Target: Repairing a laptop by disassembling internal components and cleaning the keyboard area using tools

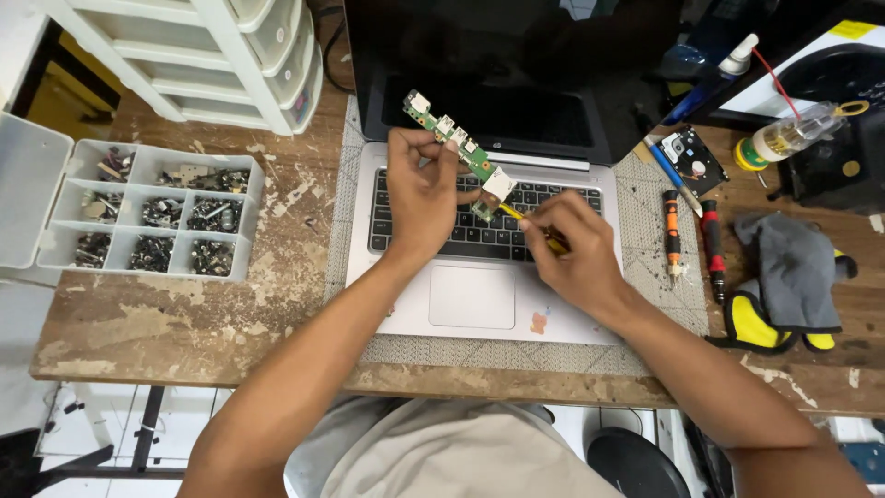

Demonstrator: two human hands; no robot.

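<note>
Now, left hand (419,189): my fingers are clamped on a narrow green circuit board (458,145), lifted over the laptop (479,277) keyboard.
Board: slants from 10 o'clock down to 4 o'clock, its lower end at my right hand's fingertips.
Right hand (572,254): closed around a yellow-tipped tool (516,214), tip touching the board's lower end.
Nearby: screwdrivers (691,242) at 3 o'clock, parts box (152,210) at 9 o'clock.

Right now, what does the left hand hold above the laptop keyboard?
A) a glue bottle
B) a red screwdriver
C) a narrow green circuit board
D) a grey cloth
C: the left hand grips a narrow green circuit board over the laptop.
</note>
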